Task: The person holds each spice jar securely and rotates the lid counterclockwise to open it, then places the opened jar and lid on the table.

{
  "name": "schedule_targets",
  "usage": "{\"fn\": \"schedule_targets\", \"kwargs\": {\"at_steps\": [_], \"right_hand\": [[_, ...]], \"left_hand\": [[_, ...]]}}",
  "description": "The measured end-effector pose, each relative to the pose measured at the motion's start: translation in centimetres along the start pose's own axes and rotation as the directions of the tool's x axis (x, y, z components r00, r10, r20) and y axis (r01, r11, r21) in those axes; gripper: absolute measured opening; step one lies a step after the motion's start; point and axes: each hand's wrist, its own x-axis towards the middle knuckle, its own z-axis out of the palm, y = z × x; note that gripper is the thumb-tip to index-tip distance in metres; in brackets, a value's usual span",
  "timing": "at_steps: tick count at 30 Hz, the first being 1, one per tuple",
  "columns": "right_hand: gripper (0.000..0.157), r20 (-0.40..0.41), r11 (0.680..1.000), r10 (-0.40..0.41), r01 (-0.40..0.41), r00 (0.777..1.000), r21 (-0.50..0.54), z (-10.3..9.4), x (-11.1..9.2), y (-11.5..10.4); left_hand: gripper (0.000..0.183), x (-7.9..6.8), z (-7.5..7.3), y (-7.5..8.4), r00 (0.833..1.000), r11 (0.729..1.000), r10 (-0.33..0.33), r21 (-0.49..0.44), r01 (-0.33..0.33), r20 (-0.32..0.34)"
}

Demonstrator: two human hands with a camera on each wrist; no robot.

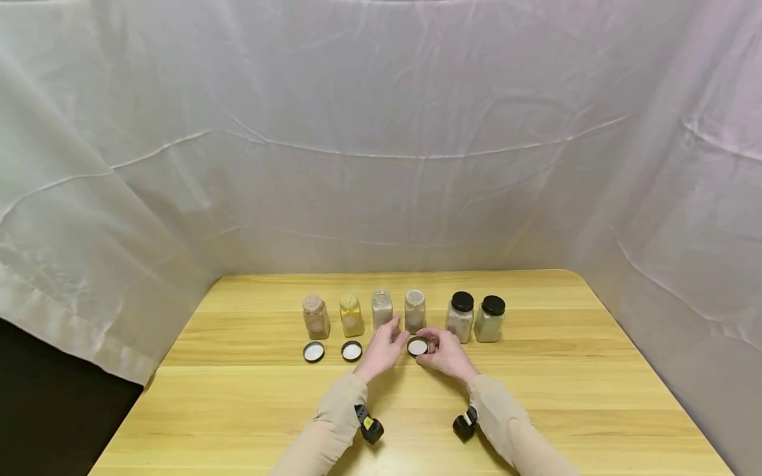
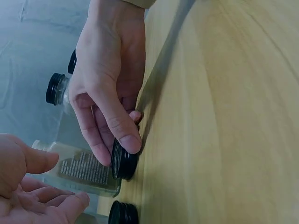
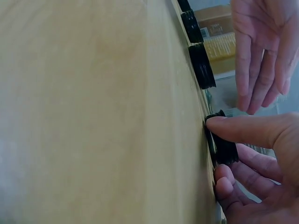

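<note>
My right hand [image 1: 445, 354] pinches a black screw lid [image 1: 418, 347] by its rim, white liner facing up, at the table surface. Thumb and fingers of the right hand [image 3: 266, 172] lie on opposite sides of that lid [image 3: 224, 147]. Just behind it stands an uncapped jar [image 1: 415, 312] of greyish powder. My left hand [image 1: 383, 348], fingers extended and holding nothing, is in front of an uncapped jar [image 1: 381, 307] with pale contents. Another black lid [image 3: 202, 66] lies near the left hand in the right wrist view; the left hand hides it in the head view.
To the left stand uncapped jars of pinkish-brown powder [image 1: 316, 318] and yellow powder [image 1: 351, 316], each with an upturned lid [image 1: 313, 352] in front. Two jars with black lids [image 1: 461, 317] [image 1: 490, 319] stand at the right. Pale cloth [image 1: 381, 198] hangs behind the wooden table [image 1: 595, 396].
</note>
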Motion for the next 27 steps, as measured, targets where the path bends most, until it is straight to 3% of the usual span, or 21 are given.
{"fn": "schedule_targets", "kwargs": {"at_steps": [12,19,27], "right_hand": [[0.051,-0.036,0.999,0.024,-0.026,0.999,-0.045,0.3,0.1,-0.3],[0.052,-0.028,0.999,-0.042,0.042,0.999,-0.019,0.2,-0.1,-0.3],[0.047,-0.033,0.999,0.023,-0.022,0.999,0.033,-0.4,-0.7,-1.3]], "left_hand": [[0.055,-0.9,-0.3,-0.8,1.000,1.000,-0.006,0.003,0.006,-0.016],[0.056,-1.4,-0.2,-1.0,0.999,1.000,0.014,-0.013,-0.015,-0.032],[0.057,-2.3,-0.2,-1.0,0.999,0.999,0.022,-0.048,-0.023,-0.030]]}}
